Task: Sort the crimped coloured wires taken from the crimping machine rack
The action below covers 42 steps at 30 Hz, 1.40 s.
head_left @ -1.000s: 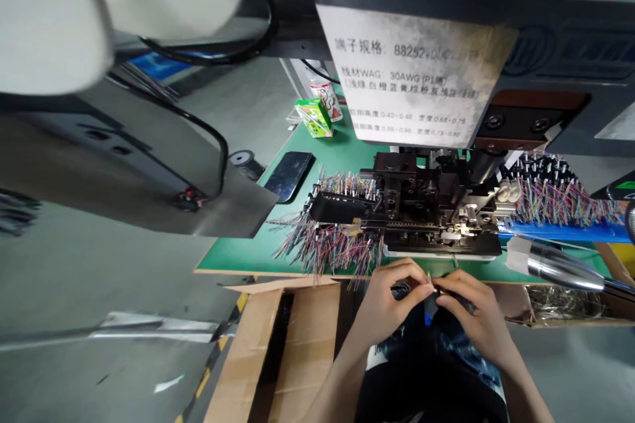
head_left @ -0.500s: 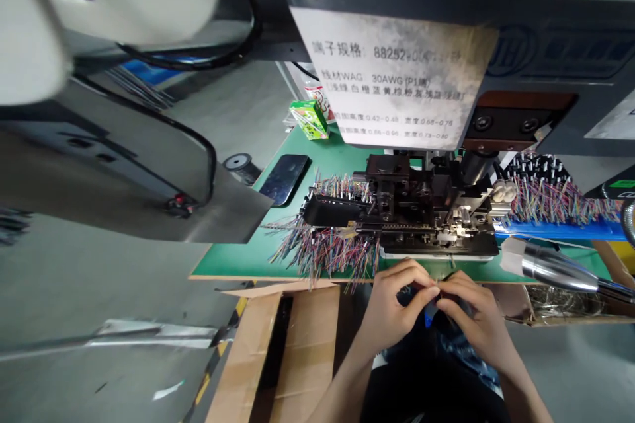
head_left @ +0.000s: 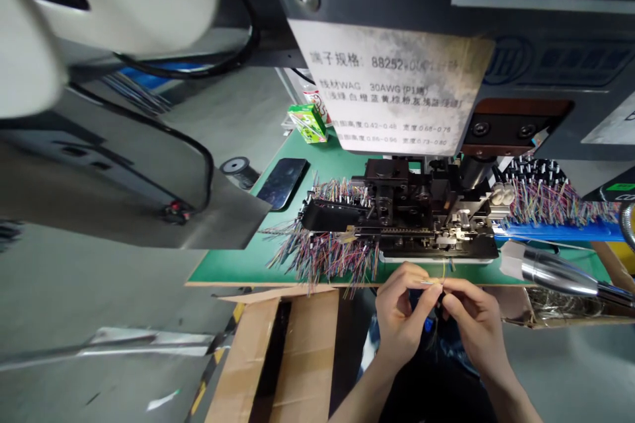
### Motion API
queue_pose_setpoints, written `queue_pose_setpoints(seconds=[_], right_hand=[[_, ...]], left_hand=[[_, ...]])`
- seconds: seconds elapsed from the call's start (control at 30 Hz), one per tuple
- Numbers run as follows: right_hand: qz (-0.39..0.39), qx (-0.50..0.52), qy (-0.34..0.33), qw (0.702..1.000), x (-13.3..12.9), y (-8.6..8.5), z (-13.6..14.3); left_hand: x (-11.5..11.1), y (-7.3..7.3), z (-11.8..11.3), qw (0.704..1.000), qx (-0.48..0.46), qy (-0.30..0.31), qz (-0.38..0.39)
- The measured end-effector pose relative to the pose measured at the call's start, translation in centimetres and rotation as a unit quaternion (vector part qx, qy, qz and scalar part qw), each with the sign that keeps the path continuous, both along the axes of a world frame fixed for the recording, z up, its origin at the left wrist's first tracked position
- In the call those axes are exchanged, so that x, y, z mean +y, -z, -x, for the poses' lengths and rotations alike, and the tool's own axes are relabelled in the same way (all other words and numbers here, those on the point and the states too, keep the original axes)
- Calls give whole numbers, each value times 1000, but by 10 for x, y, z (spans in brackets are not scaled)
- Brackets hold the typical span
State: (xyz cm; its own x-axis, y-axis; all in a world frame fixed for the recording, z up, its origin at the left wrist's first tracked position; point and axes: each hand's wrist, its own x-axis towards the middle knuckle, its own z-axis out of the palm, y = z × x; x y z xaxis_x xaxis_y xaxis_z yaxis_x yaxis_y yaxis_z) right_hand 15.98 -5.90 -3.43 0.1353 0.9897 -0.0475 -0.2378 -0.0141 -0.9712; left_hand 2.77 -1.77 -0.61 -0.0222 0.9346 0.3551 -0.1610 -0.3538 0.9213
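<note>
My left hand (head_left: 404, 317) and my right hand (head_left: 473, 320) meet fingertip to fingertip just in front of the bench edge. Both are closed in a pinch on the fine coloured wires at the end of a thin black cable. One yellow wire (head_left: 444, 269) stands up from between the fingers toward the machine; other thin strands lie across my left fingertips. The black cable (head_left: 439, 304) hangs below the hands, mostly hidden. Right ahead is the crimping machine's die area (head_left: 449, 238), lit up, with a strip of terminals (head_left: 404, 230) running in from the left.
Bundles of multicoloured wires (head_left: 327, 258) lie left of the machine; more wire bundles (head_left: 550, 198) rest on a blue tray (head_left: 570, 231). A metal lamp (head_left: 560, 269) points in from the right. A phone (head_left: 282, 183), green box (head_left: 307, 123) and open carton (head_left: 302, 350) are leftward.
The yellow wire now stands up above the fingertips, and strands show across my left fingers. Both hands stay together and have shifted slightly. The whole view has moved a little.
</note>
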Motion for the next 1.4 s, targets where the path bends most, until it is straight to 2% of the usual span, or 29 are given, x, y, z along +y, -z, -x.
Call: queue_pose_setpoints(seconds=[0.17,0.43,0.6,0.73,0.83,0.97,1.2,1.3,1.4], right_hand=[[-7,-11,-8,1000,2,0,-4],[-61,-68,30,995,8,-18,3],[-104,-111,37,988,11,-21,-2],[-119,-134,74,981,13,-22,-6],[-123,-138,75,980,15,-22,-7],[-132,-155,62,977,17,-22,-8],[-141,-175,57,973,19,-22,-9],[-146,-188,69,969,19,-18,-10],[-128,-174,108,970,20,-12,-10]], left_hand=[[-1,0,1,1000,-2,21,15],[3,7,-1,998,-9,54,40],[1,12,-2,993,-36,88,67],[-3,22,0,978,-62,153,129],[-5,24,4,961,-40,208,177],[-4,17,8,962,5,201,184],[-2,10,5,967,14,187,174],[0,10,4,962,-14,196,189],[2,11,4,952,-52,213,214]])
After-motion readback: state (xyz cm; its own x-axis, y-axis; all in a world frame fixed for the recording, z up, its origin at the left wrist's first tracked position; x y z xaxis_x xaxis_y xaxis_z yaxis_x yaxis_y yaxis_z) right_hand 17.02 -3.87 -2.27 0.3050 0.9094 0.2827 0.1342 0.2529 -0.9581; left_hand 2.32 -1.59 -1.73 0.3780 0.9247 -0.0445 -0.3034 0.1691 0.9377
